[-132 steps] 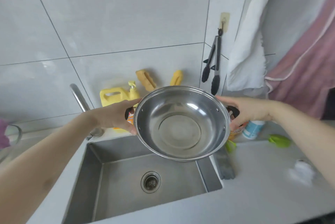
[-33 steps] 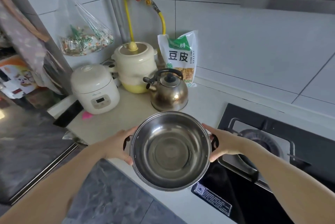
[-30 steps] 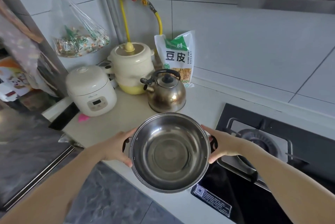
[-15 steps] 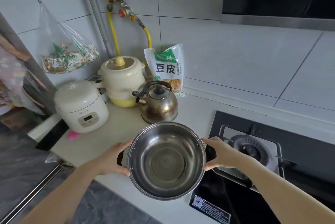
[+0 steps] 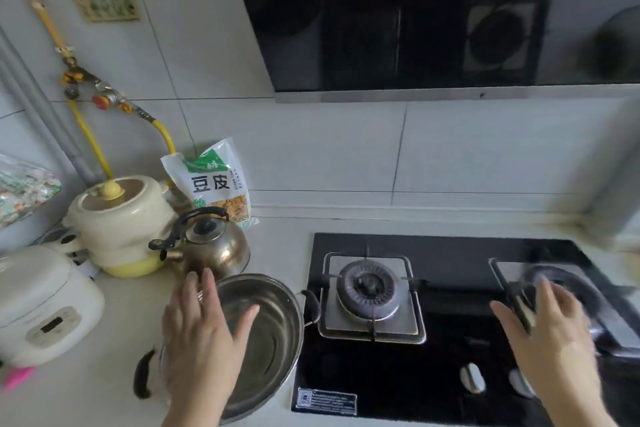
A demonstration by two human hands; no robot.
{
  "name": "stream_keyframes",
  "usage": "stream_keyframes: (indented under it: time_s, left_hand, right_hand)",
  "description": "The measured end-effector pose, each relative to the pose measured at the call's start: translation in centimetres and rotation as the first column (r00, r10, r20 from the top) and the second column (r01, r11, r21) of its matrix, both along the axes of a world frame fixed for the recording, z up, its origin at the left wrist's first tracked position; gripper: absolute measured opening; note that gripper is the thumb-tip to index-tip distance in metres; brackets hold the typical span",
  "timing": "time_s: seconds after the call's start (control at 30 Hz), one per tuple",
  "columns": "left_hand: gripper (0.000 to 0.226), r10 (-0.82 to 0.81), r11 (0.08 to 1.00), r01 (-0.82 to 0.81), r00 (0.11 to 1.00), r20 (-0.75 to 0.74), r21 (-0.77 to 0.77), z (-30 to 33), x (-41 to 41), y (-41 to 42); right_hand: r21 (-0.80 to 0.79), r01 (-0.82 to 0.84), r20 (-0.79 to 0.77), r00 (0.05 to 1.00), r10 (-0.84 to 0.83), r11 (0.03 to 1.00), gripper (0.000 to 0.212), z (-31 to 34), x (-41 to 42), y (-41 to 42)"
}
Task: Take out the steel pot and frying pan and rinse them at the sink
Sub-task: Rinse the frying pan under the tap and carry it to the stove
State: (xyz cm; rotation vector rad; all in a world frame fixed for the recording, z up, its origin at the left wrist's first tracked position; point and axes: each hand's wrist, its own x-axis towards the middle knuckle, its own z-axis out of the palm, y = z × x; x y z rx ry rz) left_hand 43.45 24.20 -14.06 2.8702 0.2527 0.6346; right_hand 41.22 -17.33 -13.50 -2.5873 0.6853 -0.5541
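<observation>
The steel pot [image 5: 273,329] stands on the white counter [image 5: 86,392] just left of the gas hob, empty, with black side handles. My left hand [image 5: 204,343] hovers above its left rim with the fingers spread and holds nothing. My right hand [image 5: 550,333] is over the right side of the hob, fingers straight, holding nothing. No frying pan shows clearly; a dark rounded shape at the right burner [image 5: 568,288] is blurred.
A black gas hob [image 5: 381,367] has a bare left burner [image 5: 369,290]. Behind the pot stand a brass kettle [image 5: 211,246], a cream crock pot [image 5: 117,219], a white rice cooker [image 5: 41,305] and a food bag [image 5: 214,181]. A range hood [image 5: 398,21] hangs above.
The pot went from the sink to this counter and now stands there. Both hands have let go of its handles; the right hand has moved right across the hob.
</observation>
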Motion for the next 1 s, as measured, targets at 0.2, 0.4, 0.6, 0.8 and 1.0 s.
stream_keyframes:
  time_s: [0.2,0.4,0.6,0.8,1.0]
  left_hand:
    - [0.094,-0.156,0.987,0.157,0.987,0.045,-0.023,4.4,1.1,-12.3]
    - [0.090,-0.398,0.910,0.410,0.906,0.144,-0.067,7.4,-3.4,-28.0]
    - [0.086,-0.574,0.790,0.603,0.792,0.207,-0.113,9.6,-12.1,-43.8]
    - [0.086,-0.753,0.620,0.779,0.624,0.211,-0.090,9.3,-20.3,-57.9]
    - [0.087,-0.870,0.432,0.898,0.439,0.224,-0.080,9.2,-28.1,-72.6]
  right_hand:
    - [0.021,0.302,0.067,0.951,-0.303,0.953,0.078,4.6,-9.7,-10.5]
    - [0.014,0.487,0.130,0.865,-0.485,0.873,0.085,7.7,-23.2,-20.0]
    - [-0.029,0.642,0.193,0.756,-0.626,0.766,0.087,9.7,-39.0,-29.4]
    - [-0.048,0.784,0.223,0.612,-0.759,0.619,0.086,9.9,-53.1,-36.0]
    - [-0.054,0.893,0.225,0.447,-0.866,0.447,0.087,9.0,-63.8,-41.9]
